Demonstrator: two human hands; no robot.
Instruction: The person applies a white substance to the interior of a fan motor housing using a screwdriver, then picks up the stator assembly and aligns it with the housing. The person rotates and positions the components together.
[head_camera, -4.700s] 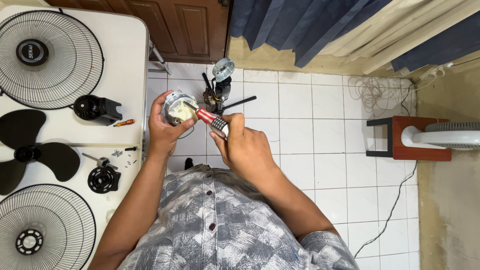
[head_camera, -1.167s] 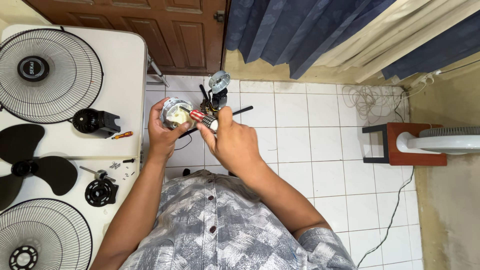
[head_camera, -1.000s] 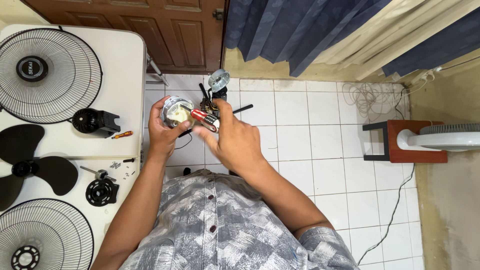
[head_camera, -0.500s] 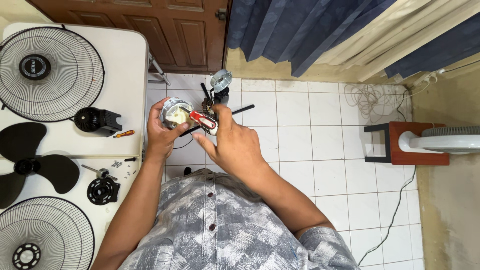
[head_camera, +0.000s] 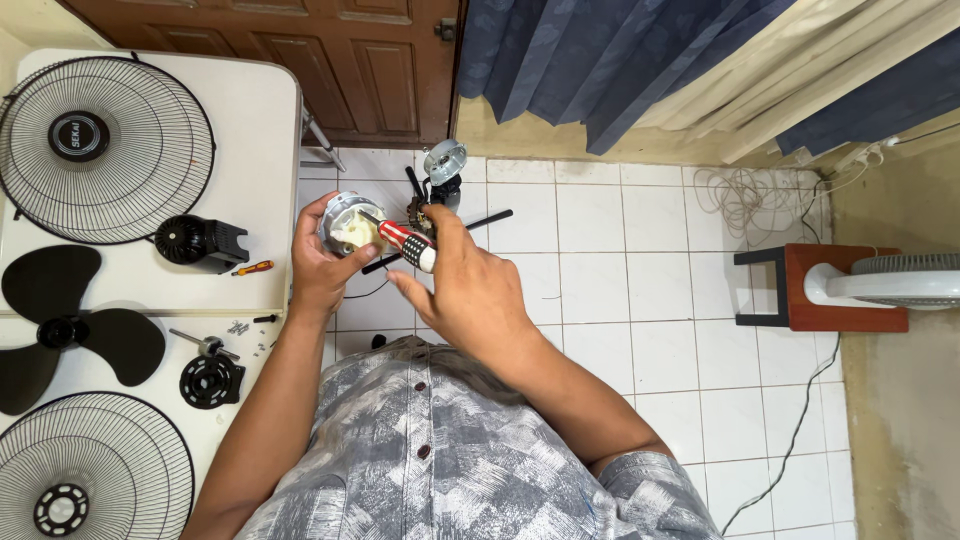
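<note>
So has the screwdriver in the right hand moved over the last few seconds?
Yes, slightly. The screwdriver has swung up and left toward the round motor part in the left hand; its tip now sits on that part.

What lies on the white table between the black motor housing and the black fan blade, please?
In the head view, only a small orange-handled screwdriver lies near that stretch, just right of the black motor housing; toward the black fan blade the white table is bare.

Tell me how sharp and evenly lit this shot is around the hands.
Head view: soft, even daylight, no harsh shadows; the left hand, the fan motor and the right hand with its screwdriver look sharp; wide-lens bending at the edges.
</note>
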